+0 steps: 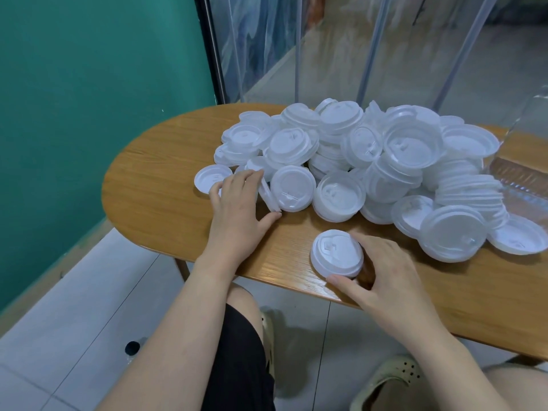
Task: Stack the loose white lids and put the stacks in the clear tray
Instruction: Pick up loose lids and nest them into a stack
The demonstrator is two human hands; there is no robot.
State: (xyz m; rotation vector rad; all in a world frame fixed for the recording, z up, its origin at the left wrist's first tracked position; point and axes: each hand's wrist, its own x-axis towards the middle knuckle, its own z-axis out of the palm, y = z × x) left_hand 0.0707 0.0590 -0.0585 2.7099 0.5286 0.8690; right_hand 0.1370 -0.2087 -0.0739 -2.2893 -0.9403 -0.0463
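Lids are the whole job, and the nearest one, a single lid (pixel 337 253) or perhaps a short stack seen from above, sits close to the near edge of the wooden table (pixel 154 185). The right hand (pixel 382 280) grasps it, thumb curled against its near rim and fingers wrapped round the far side, so this looks like the stack being built.

Further out and to the left, the left hand (pixel 237 209) reaches into the fringe of the pile (pixel 355 161). Its fingers curl over a tilted lid (pixel 268 195) standing nearly on edge, thumb spread toward the right; it appears to grip that lid, though the fingertips are partly hidden. A flat lid (pixel 207 178) lies just beside those fingers on the left.

Beyond both hands, the heap spreads across the middle and right of the table, with loose lids facing up and down and a few leaning rows already nested.

Farthest right, the clear tray (pixel 522 176) sits at the table's edge, partly out of view and touching the heap.

The relation that matters: the tilted lid lies up and left of the started stack, so the left hand is nearer to it and would likely carry it down and rightward. The tray lies on the right hand's side.
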